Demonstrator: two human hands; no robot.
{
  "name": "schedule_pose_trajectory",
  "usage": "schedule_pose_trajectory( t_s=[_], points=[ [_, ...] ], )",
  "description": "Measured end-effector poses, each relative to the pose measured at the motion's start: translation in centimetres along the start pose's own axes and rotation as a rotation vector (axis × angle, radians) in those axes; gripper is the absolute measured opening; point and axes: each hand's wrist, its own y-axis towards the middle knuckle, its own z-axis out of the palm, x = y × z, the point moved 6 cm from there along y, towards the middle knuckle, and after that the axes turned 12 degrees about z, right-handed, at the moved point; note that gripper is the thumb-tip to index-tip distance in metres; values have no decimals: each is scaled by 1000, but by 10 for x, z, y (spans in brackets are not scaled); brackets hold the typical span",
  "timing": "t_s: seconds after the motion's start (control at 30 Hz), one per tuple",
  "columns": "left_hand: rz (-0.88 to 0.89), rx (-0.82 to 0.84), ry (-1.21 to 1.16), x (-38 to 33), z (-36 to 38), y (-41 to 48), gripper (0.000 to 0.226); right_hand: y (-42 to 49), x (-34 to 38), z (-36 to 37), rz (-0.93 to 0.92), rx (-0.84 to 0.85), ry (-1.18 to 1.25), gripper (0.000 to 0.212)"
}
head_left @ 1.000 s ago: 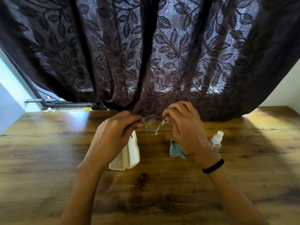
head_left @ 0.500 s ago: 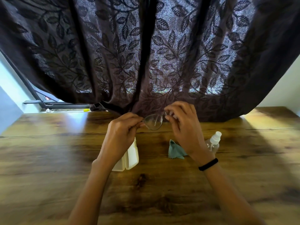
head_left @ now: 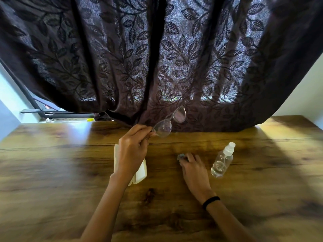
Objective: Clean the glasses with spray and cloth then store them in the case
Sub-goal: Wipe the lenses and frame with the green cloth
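Observation:
My left hand point(head_left: 133, 147) pinches the clear-framed glasses point(head_left: 168, 122) at their left end and holds them up above the wooden table point(head_left: 52, 172), lenses slanting up to the right. My right hand point(head_left: 192, 166) lies low on the table over the teal cloth point(head_left: 180, 156), fingers curled onto it; only a small corner of the cloth shows. A cream glasses case point(head_left: 140, 173) rests on the table, mostly hidden under my left wrist. The clear spray bottle point(head_left: 222, 160) with a white nozzle lies just right of my right hand.
A dark leaf-patterned curtain point(head_left: 157, 58) hangs along the table's far edge, right behind the glasses. A window frame point(head_left: 43, 113) shows at the far left. A black band sits on my right wrist.
My right hand has let go of the glasses and dropped to the cloth on the table. The left hand now holds the glasses alone, swung out to the right.

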Motion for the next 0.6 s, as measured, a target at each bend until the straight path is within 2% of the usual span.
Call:
schedule_pose_trajectory(
  t_s=[0.07, 0.2, 0.27, 0.33, 0.4, 0.5, 0.6],
  points=[
    [22, -15, 11, -4, 1, 1, 22, 6, -6, -4, 14, -9, 160, 27],
    [16, -28, 33, -4, 2, 0, 19, 23, -5, -42, 219, 42, 778, 19],
    [-3, -40, 40, -4, 3, 0, 13, 26, 9, -78, 145, -113, 963, 18],
    [-3, -46, 41, -5, 3, 0, 10, 22, 27, -114, -9, -303, 1001, 20],
    [-3, -41, 36, -8, 4, 1, 9, 15, 45, -134, -145, -411, 965, 25],
    [-3, -29, 30, -12, 7, 1, 7, 11, 65, -137, -251, -417, 812, 29],
    [-21, -35, 33, -13, 6, 1, 9, 6, 76, -128, -282, -409, 644, 36]
  ],
)
